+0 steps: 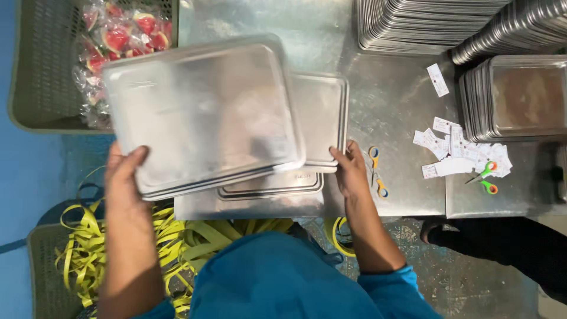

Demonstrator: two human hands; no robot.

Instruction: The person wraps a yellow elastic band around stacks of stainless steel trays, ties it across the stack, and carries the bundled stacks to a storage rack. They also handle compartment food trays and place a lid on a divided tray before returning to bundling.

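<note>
Head view, looking straight down. At the far left, off the table's left edge, a grey-green plastic crate point(44, 88) holds clear bags of watermelon slices point(118, 38). Below it, on the floor near the person, loose yellow strapping point(88, 248) spills out of a second crate point(44, 272).

The left hand point(127, 183) grips the near left corner of a metal tray point(201, 115); its thumb lies curled over the rim and the other fingers are hidden under the tray. This tray is lifted and tilted above the table's left part, blurred, and it seems to be two or three trays held together, as stacked rims show along its near edge. Under it more trays point(269, 186) lie flat on the steel table point(390, 100), close to the near edge.

The right hand point(349, 168) rests on the near right corner of another flat tray point(322, 115), fingers bent over its rim; whether it truly grips cannot be told. Just beside that hand lie scissors with yellow and blue handles point(377, 171).

Further right, small white paper labels point(460, 153) are scattered on the table, with green and orange scissors point(485, 177) near them. Along the far right corner stand tall stacks of trays point(413, 26), one leaning point(514, 32), and a lower stack point(520, 97) by the right edge.
</note>
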